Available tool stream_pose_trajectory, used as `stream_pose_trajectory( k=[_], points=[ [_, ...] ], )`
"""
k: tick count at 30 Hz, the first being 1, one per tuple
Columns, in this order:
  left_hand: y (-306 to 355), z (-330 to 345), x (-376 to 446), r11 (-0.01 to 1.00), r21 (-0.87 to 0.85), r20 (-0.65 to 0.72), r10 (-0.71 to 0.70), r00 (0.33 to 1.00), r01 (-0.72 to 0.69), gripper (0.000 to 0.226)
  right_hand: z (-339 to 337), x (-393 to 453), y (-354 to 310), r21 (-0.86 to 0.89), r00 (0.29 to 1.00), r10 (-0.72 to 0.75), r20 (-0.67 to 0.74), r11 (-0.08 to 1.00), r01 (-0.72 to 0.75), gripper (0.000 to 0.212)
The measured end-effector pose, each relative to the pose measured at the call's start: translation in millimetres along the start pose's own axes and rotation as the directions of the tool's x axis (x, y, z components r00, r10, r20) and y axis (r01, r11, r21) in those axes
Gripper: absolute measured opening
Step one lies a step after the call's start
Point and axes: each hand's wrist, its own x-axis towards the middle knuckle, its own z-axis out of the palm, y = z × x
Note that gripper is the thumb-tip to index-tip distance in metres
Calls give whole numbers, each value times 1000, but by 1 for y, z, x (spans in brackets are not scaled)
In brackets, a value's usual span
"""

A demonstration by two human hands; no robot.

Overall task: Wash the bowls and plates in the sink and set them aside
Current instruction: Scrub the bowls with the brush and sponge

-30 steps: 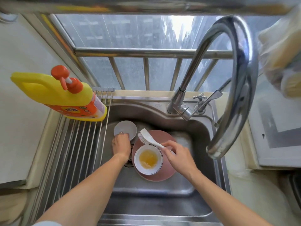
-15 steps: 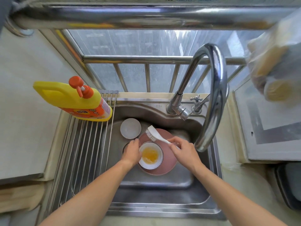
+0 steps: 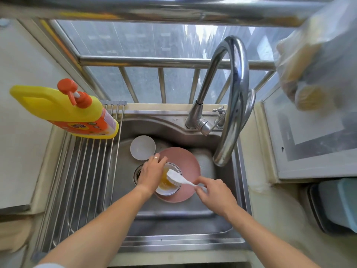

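**Scrubbing the first bowl, nothing set aside yet**

The left hand (image 3: 152, 174) grips the dirty bowl (image 3: 167, 187) on the pink plate (image 3: 188, 163) in the sink (image 3: 173, 225). The right hand (image 3: 213, 192) pinches the brush (image 3: 178, 177), bristles inside. The white bowl (image 3: 142, 147) waits; the rack (image 3: 81, 180) holds only detergent.

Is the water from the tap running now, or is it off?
Off, as far as visible: no stream falls from the faucet spout, and the sink floor below shows no splash.
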Motion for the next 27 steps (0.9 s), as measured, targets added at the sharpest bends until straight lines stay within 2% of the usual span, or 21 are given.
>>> stream_pose_trajectory(
  k=[1,3,5,7,10,12,13,15,19,27],
  points=[
    [0,2,5,993,41,-9,111,994,-111,42,4,1,-3,-33,1000,-4,-15,999,4,21],
    [-1,6,15,926,142,15,351,936,-349,42,8,2,-11,-83,999,-4,-38,997,1,21],
    [-2,6,22,877,187,46,442,896,-443,36,8,2,-18,-119,999,-7,-43,993,2,22],
    [-2,-1,27,916,168,83,355,931,-365,34,6,1,-23,-143,1000,-16,-21,990,13,23],
    [-6,-7,27,991,102,226,66,972,-90,30,2,2,-27,-161,1000,-24,-7,987,22,24],
    [-13,-3,22,982,71,317,-189,929,176,35,1,3,-30,-158,1000,-25,-1,987,24,25],
    [-16,-1,19,952,27,311,-297,903,304,34,1,3,-31,-151,1000,-24,4,988,24,25],
    [-18,7,12,903,-29,269,-407,873,429,25,1,4,-35,-140,1000,-26,3,990,27,26],
    [-13,12,6,904,-14,202,-415,887,427,28,3,4,-45,-152,999,-30,-11,988,28,23],
    [-5,-8,-1,952,96,246,-307,919,292,36,2,8,-56,-170,1000,-19,24,985,23,21]
  ],
)
